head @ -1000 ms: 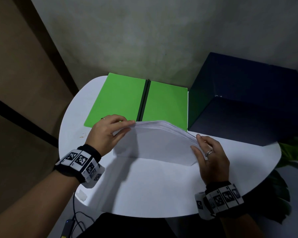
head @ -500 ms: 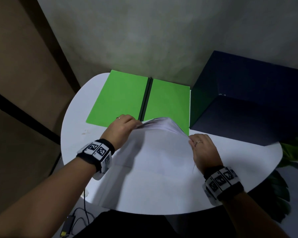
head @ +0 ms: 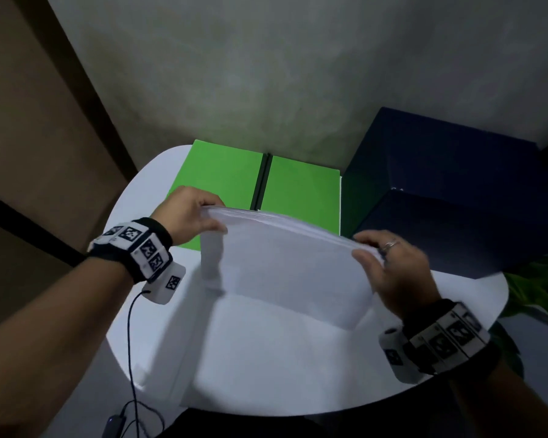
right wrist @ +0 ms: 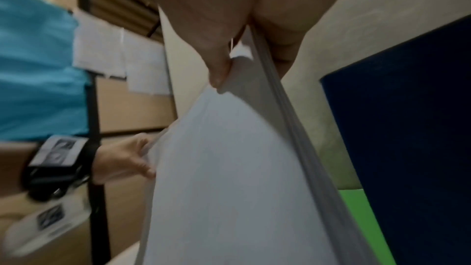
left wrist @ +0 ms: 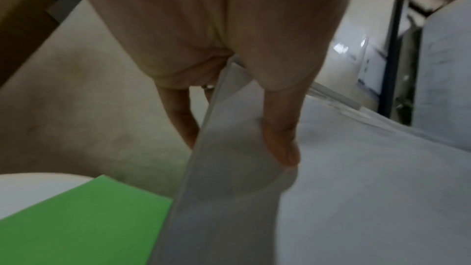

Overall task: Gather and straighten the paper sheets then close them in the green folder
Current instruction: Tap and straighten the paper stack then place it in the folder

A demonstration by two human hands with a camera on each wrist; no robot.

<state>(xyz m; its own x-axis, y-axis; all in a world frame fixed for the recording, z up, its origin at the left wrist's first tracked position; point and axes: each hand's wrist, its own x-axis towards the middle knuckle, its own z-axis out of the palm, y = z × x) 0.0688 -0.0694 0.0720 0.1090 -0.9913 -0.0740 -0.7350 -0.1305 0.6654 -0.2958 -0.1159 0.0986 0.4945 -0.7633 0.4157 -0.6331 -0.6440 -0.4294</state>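
Observation:
A stack of white paper sheets (head: 291,263) stands on its long edge on the white table (head: 266,368), tilted toward me. My left hand (head: 200,216) grips the stack's top left corner, thumb in front and fingers behind (left wrist: 280,144). My right hand (head: 380,257) grips the top right corner the same way (right wrist: 221,72). Behind the sheets the green folder (head: 222,181) lies open and flat, with its dark spine (head: 263,181) in the middle. The sheets hide the folder's near edge.
A large dark blue box (head: 450,191) stands on the table's right rear, close beside the folder. A grey wall rises just behind. A green plant (head: 538,289) sits past the table's right edge. A cable (head: 130,343) hangs from my left wrist.
Both hands have lifted the sheets from a bowed, low hold to an upright stack standing on the table. My hands have moved apart to the stack's top corners.

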